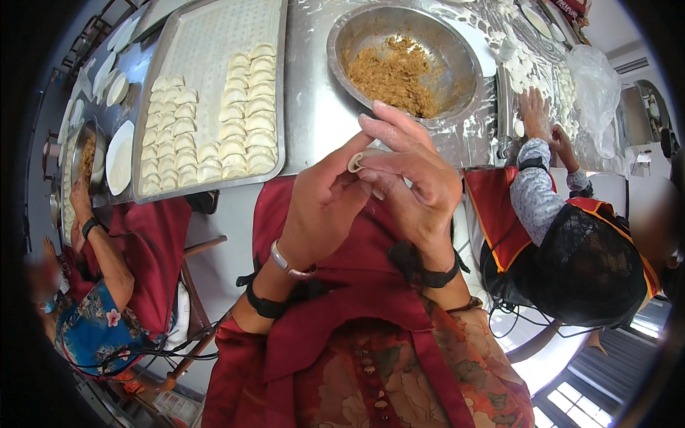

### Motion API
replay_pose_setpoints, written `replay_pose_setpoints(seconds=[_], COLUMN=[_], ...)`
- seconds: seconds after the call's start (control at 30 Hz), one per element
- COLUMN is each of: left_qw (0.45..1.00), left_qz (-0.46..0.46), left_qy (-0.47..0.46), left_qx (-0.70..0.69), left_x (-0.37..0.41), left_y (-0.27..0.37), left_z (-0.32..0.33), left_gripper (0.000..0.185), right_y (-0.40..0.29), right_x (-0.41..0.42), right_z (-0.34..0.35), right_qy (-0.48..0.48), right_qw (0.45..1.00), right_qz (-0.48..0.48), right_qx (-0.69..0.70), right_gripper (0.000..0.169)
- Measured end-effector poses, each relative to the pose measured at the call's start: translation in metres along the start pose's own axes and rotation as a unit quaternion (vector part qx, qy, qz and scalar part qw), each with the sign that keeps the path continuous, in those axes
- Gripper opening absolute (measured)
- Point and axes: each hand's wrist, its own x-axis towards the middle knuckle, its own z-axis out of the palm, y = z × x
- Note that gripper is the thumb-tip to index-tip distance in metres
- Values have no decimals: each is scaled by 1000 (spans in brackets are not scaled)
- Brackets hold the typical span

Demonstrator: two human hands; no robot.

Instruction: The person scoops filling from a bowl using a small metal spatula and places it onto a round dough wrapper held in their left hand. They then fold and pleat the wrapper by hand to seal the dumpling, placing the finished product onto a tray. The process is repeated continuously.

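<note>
Between my two hands a small dough dumpling [355, 162] is pinched; its pale folded edge shows, and the fingers cover most of it. My left hand [329, 200] supports it from the left with the fingers pointing up. On the other side my right hand [423, 174] presses the dough between thumb and forefinger. Beyond the hands stands a wide steel bowl [463, 69] with brown minced filling [393, 77] in it. To the left, a metal tray [208, 32] holds rows of folded dumplings [233, 125], with bare perforated surface at its far end.
At right, a co-worker's hand [535, 115] touches small dough pieces [527, 69] on the floured table. A clear plastic bag [591, 91] lies beyond. Another co-worker's hand [80, 200] is at a filling bowl [99, 166] on the left, near a white dish [120, 158].
</note>
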Motion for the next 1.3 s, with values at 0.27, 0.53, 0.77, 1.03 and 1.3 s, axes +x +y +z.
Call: replay_pose_setpoints(seconds=[0.27,0.53,0.77,1.03,1.3], left_qw=[998,994,999,998,987], left_qz=[-35,-31,6,-40,-67], left_qy=[-20,64,5,-25,17], left_qx=[-55,-88,44,-39,-146], left_x=[0,-8,-7,-5,-8], left_y=[0,-2,-2,1,9], left_z=[-4,6,-6,-5,-1], left_gripper=[63,54,54,62,63], right_y=[-12,-7,-4,-5,-6], right_x=[6,-2,-2,13,5], right_z=[3,12,12,-3,3], right_qy=[-20,43,24,-109,-61], right_qw=[990,999,1000,993,987], right_qz=[111,27,9,19,43], right_qx=[79,9,-11,43,141], right_gripper=[24,16,19,30,22])
